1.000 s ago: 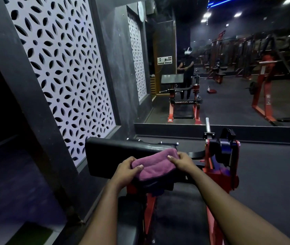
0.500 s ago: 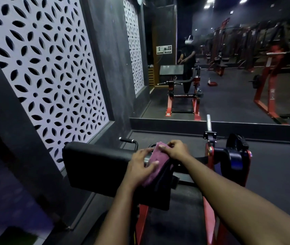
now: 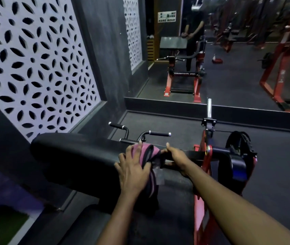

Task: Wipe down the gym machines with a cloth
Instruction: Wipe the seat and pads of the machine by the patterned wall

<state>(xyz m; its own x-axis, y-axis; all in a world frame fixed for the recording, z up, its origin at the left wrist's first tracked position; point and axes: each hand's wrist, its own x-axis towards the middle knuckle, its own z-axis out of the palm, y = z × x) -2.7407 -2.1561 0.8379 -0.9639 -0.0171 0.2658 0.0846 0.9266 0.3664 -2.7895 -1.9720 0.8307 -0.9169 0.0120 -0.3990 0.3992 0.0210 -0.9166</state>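
pressing down on the pink cloth [image 3: 146, 152], the person's left hand [image 3: 133, 167] lies with fingers spread and nearly straight over the right end of the black pad [image 3: 73, 156] of a gym machine [image 3: 202, 165]. the cloth is bunched into a twisted band with dark stripes. it runs from under the left fingers across the pad's end, and one part hangs down the pad's near side beside the left wrist. the right hand [image 3: 175, 155] is just beside the left, the two apart with the cloth between them. its fingers are curled around the cloth's right end, at the dark bar that joins the pad to the red frame, with the thumb raised. whether the bar itself is also in that grip cannot be told. two black handles [image 3: 158, 133] with silver collars stand up just beyond the pad, and a chrome post [image 3: 209, 107] rises from the frame farther right. a white lattice panel [image 3: 34, 59] covers the wall on the left. a wall mirror [image 3: 237, 71] ahead reflects the machine and the dark floor [image 3: 273, 165].
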